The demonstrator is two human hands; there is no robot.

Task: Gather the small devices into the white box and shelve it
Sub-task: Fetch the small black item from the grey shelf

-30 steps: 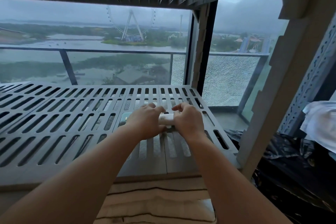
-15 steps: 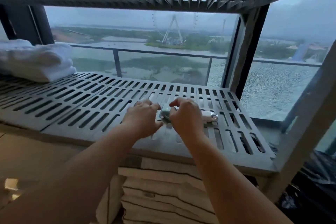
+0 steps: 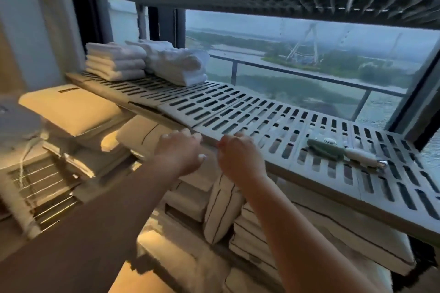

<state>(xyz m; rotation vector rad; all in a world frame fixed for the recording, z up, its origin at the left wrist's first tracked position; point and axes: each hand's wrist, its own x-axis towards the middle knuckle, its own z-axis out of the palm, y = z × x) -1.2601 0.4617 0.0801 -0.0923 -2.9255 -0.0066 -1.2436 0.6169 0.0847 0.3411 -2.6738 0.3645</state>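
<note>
Both hands at the front lip of the slotted grey shelf (image 3: 238,107). The left hand (image 3: 178,150) is loosely curled and holds nothing, and the right hand (image 3: 240,157) is just the same, soft-fingered and empty. Well off to the right, flat on the slats, a matte green device (image 3: 325,148) lies end to end with a glossy white cylindrical device (image 3: 360,157), metal tip shining. Plush folded towels (image 3: 116,62) are stacked at the far left end.

Motion blur is smearing the small devices (image 3: 333,148) on the slatted shelf (image 3: 238,112); their type is not resolving. The right hand (image 3: 238,153) is hiding its own fingertips. The left edge is cropping a white rounded object (image 3: 14,123).
</note>
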